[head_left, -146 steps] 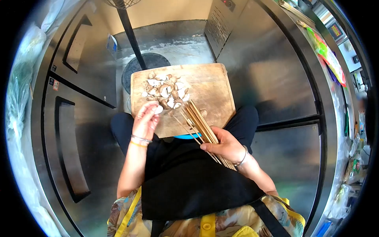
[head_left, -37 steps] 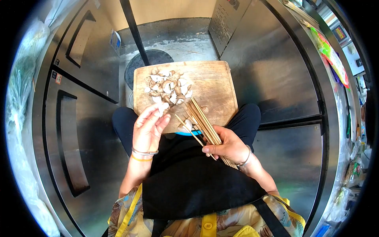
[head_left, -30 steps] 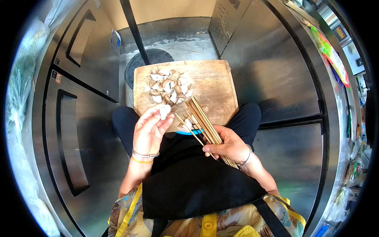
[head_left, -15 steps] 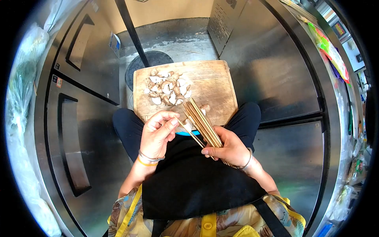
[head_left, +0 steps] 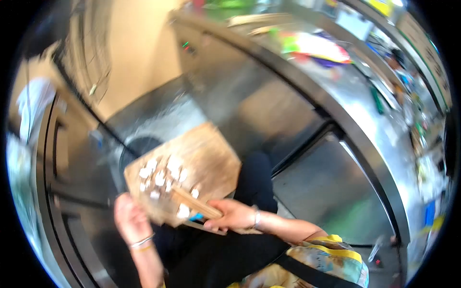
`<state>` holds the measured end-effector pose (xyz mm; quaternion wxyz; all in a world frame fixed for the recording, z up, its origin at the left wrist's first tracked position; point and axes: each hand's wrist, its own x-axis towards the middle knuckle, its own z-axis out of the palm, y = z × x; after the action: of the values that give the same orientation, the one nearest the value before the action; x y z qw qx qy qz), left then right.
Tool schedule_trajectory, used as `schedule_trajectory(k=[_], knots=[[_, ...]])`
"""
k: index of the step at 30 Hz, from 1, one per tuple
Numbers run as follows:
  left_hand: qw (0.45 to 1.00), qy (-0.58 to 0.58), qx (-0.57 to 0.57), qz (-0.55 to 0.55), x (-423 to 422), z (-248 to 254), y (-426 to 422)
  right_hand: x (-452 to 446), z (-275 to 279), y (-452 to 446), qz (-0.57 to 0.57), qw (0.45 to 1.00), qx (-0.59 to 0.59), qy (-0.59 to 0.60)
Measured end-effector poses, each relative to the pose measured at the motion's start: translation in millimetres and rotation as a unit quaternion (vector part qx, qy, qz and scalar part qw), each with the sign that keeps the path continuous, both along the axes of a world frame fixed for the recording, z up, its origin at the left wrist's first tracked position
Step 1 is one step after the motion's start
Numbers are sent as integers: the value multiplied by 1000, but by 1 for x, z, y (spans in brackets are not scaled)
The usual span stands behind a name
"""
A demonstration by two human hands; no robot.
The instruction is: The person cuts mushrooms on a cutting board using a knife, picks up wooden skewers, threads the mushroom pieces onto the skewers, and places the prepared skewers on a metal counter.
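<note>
My right hand is closed around a bundle of thin wooden skewers, which point up and left over the near part of a wooden cutting board. Cut mushroom pieces, brown and white, lie in a loose pile on the board's left half. Off the board's near left corner is my left hand, raised and smeared by motion. Its fingers look drawn in, but what they hold, if anything, cannot be made out. A bit of something blue shows under the skewers.
Steel refrigerator doors stand close on the right, below a steel counter with a colourful packet on it. Another steel cabinet is on the left. A dark pole slants down to a round dark base.
The view has swung right and tilted, showing more of the counter. The right hand keeps the skewer bundle. My left hand has moved away from the bundle, toward the left.
</note>
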<state>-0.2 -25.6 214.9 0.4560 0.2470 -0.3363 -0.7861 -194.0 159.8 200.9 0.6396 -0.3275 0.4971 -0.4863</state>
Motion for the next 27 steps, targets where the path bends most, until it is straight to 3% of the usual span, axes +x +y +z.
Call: schedule_trajectory(k=[2, 5, 8, 9, 11, 12, 14, 16, 17, 18, 19, 20, 22, 24, 27], knots=[[987, -2, -69, 146, 19, 19, -40, -6, -6, 0, 5, 1000, 5, -2], [947, 29, -213, 239, 49, 77, -70, -18, -39, 4, -29, 997, -14, -64], [923, 113, -338, 147, 54, 136, -61, -32, -47, 8, -33, 997, -19, -73], [918, 118, -348, 146, 32, 151, -43, -34, -50, 9, -32, 996, -23, -77], [872, 156, -384, 259, -15, 174, -8, -38, -54, 10, -32, 996, -33, -78], [843, 74, -457, 275, -27, 174, -2, -38, -53, 12, -31, 996, -46, -76], [820, 123, -475, 293, -70, 169, -4, -40, -51, 15, -30, 995, -52, -86], [805, 204, -516, 210, -127, 189, 7, -40, -48, 19, -36, 995, -47, -86], [830, 179, -464, 253, -160, 203, 13, -41, -48, 21, -36, 995, -44, -80], [854, 137, -460, 199, -189, 215, 21, -41, -49, 23, -36, 996, -39, -75], [820, -1, -515, 250, -224, 231, 37, -40, -50, 24, -39, 995, -49, -75], [842, 31, -526, 112, -256, 234, 27, -40, -54, 24, -40, 996, -47, -66], [859, 1, -511, -16, -313, 221, 13, -39, -53, 26, -31, 996, -49, -74], [933, -42, -321, -158, -340, 180, -20, -39, -48, 26, -22, 995, -62, -69], [949, 34, -85, -301, -298, 133, -22, -41, -50, 27, -18, 995, -73, -68]])
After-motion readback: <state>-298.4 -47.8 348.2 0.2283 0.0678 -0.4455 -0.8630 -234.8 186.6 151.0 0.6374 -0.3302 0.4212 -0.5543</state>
